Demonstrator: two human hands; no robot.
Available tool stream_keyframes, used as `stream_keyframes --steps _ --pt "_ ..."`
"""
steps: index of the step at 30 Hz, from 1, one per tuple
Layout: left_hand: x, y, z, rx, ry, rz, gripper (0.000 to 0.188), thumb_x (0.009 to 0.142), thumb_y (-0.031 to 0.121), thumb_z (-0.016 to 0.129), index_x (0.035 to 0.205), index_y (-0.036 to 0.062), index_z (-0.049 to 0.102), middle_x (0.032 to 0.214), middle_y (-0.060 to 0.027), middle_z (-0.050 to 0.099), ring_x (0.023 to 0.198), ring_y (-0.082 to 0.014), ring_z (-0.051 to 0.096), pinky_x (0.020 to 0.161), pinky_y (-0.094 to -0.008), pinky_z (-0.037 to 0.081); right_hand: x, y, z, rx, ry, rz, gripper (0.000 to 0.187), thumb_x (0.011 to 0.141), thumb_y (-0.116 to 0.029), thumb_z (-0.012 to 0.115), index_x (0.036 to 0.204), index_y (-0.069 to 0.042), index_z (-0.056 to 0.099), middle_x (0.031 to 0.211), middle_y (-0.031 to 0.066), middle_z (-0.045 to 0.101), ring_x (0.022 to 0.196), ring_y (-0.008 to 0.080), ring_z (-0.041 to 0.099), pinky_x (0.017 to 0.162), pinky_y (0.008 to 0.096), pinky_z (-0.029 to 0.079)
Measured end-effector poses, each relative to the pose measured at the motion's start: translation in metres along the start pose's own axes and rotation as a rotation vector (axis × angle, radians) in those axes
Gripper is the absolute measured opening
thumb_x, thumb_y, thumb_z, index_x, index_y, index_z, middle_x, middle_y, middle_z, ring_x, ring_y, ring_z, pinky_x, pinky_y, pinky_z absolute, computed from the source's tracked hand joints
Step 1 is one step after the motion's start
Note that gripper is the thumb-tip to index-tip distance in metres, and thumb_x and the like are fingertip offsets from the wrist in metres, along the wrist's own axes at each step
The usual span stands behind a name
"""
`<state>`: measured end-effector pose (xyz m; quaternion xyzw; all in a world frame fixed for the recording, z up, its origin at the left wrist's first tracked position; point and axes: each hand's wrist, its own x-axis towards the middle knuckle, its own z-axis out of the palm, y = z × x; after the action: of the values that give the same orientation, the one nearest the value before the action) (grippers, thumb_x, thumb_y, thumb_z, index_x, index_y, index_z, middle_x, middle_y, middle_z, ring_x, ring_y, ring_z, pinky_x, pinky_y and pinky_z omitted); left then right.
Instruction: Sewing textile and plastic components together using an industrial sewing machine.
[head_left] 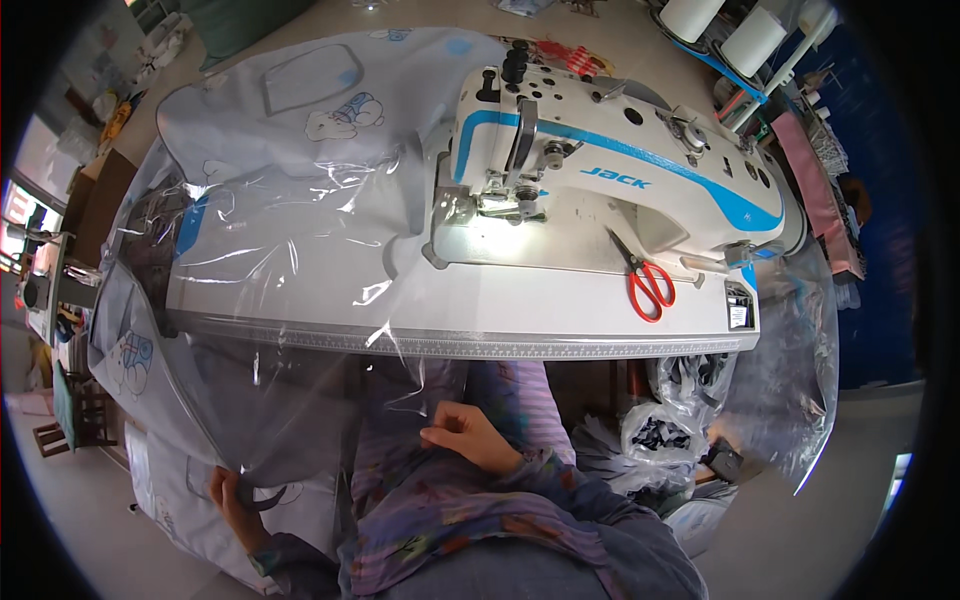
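Observation:
My left hand is low on the left, fingers closed on the edge of a clear plastic sheet beside grey printed fabric. A dark curved strip shows at its fingertips. Above my lap, my right hand is curled, thumb and fingers together, at the sheet's near right part; its fingertips seem to pinch the plastic. The sheet drapes over the table's left half and down its front edge. Grey fabric with blue and white animal prints lies under and behind it, left of the white and blue sewing machine.
Red-handled scissors lie right of the lit needle area. A ruler strip runs along the table's front edge. Thread cones stand at the back right. Bags of scraps and more plastic hang or sit at the right.

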<state>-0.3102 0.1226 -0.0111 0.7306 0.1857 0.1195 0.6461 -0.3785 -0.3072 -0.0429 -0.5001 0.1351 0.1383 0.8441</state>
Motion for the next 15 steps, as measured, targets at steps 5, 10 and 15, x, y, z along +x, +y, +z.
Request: stream_keyframes --steps 5,10,15 --pt "-0.018 0.013 0.011 -0.047 -0.103 -0.108 0.016 0.088 0.011 0.064 0.102 0.0026 0.062 0.093 0.0006 0.054 0.090 -0.0107 0.049 0.084 -0.0251 0.038 -0.007 -0.006 -0.006 -0.088 0.065 0.077 0.013 0.094 -0.013 0.071 0.097 -0.002 0.067 0.084 0.0010 0.067 0.083 0.0074 0.061 0.075 0.0239 0.048" --pt "-0.025 0.029 0.031 -0.075 -0.052 -0.051 0.016 0.091 0.012 0.064 0.104 0.0021 0.062 0.093 0.0018 0.053 0.089 -0.0090 0.047 0.083 -0.0230 0.037 -0.014 -0.001 -0.007 -0.178 -0.130 0.070 0.014 0.094 -0.013 0.070 0.094 0.000 0.072 0.092 0.0000 0.070 0.085 0.0063 0.061 0.079 0.0231 0.048" --pt "-0.027 0.055 0.057 -0.118 -0.106 -0.029 0.014 0.094 0.012 0.063 0.102 0.0019 0.061 0.094 0.0020 0.053 0.089 -0.0080 0.046 0.082 -0.0219 0.036 -0.023 0.000 -0.012 -0.143 -0.224 0.117 0.015 0.095 -0.014 0.069 0.095 0.001 0.071 0.093 0.0005 0.069 0.086 0.0058 0.060 0.078 0.0233 0.047"
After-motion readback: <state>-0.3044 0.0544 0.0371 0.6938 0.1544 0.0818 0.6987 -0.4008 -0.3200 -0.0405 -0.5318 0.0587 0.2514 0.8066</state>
